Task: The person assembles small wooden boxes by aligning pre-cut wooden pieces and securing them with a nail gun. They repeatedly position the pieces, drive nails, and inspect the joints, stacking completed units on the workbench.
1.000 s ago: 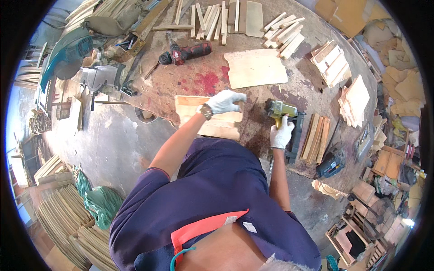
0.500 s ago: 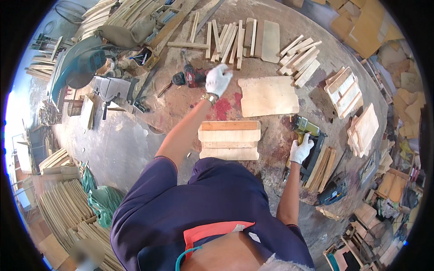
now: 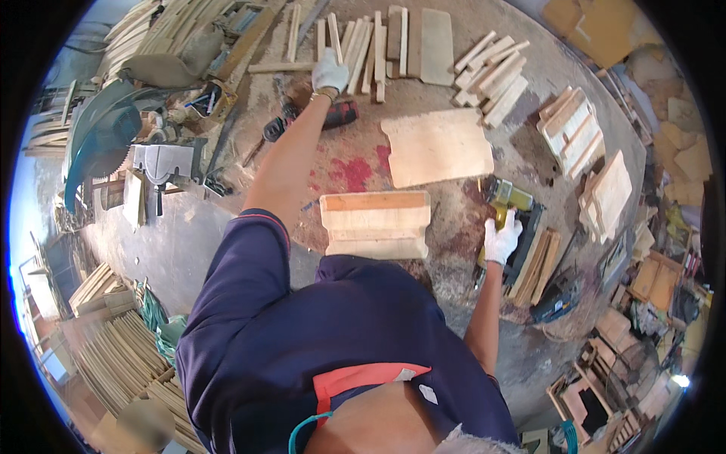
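Narrow pale wooden strips [image 3: 363,53] lie at far side of brown table [image 3: 450,227], L of centre; white-gloved L hand [image 3: 330,73] is at them, fingertips hidden, can't tell if pinching. White-gloved R hand [image 3: 502,238] is curled round handle of olive-&-black nail gun [image 3: 513,195], table's R side. Nr edge: pale scalloped wood panel w/ crosspieces [image 3: 376,225]. L forearm [image 3: 291,163] partly hides red-&-black cordless drill [image 3: 340,113].

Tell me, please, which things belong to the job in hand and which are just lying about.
Apparently in use:
olive-green metal nail gun, in right hand
pale straight wooden strips, at left hand
pale scalloped wooden panel

Apparently lying about:
red-and-black cordless drill
crumpled green plastic
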The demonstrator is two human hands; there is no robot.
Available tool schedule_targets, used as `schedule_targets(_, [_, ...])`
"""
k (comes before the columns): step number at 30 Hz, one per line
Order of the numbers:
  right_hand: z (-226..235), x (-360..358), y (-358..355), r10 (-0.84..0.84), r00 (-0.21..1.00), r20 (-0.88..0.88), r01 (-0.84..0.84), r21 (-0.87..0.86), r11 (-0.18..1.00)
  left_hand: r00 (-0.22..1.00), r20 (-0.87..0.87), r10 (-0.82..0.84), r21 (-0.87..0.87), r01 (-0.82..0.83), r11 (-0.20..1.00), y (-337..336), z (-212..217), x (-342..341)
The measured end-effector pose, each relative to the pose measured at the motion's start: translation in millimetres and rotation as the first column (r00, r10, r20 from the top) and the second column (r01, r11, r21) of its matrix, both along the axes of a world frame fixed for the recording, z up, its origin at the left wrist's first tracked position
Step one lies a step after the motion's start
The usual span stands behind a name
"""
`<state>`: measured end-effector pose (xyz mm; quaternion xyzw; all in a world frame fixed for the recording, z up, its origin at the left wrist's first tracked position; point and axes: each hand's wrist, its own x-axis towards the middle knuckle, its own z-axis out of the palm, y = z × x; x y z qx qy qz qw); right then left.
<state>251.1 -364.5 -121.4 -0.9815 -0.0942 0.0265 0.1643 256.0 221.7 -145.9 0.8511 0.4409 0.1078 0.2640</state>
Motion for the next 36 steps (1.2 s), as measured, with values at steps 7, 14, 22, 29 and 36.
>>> schedule_targets(7, [47,-55,73,0.150,0.989,0.017,-0.145,0.374,0.916,0.712,0.683,0.163,-0.665,0.513,0.543,-110,36,-87])
schedule_targets(14, [43,-121,132,0.707,0.696,-0.128,-0.456,0.681,0.573,0.889,0.434,-0.147,-0.675,0.429,0.601,-279,60,-219])
schedule_targets(22, [51,-142,92,0.818,0.438,-0.372,-0.522,0.636,0.569,0.743,0.082,-0.664,-0.437,0.626,0.647,-304,64,-295])
schedule_targets(29, [29,-145,41,0.622,0.465,-0.630,0.012,0.707,0.707,0.800,-0.006,-0.600,0.198,0.589,0.783,-313,19,-284])
schedule_targets(36, [23,-144,12,0.549,0.636,-0.542,0.163,0.790,0.591,0.731,-0.205,-0.651,0.456,0.660,0.598,-288,-11,-255])
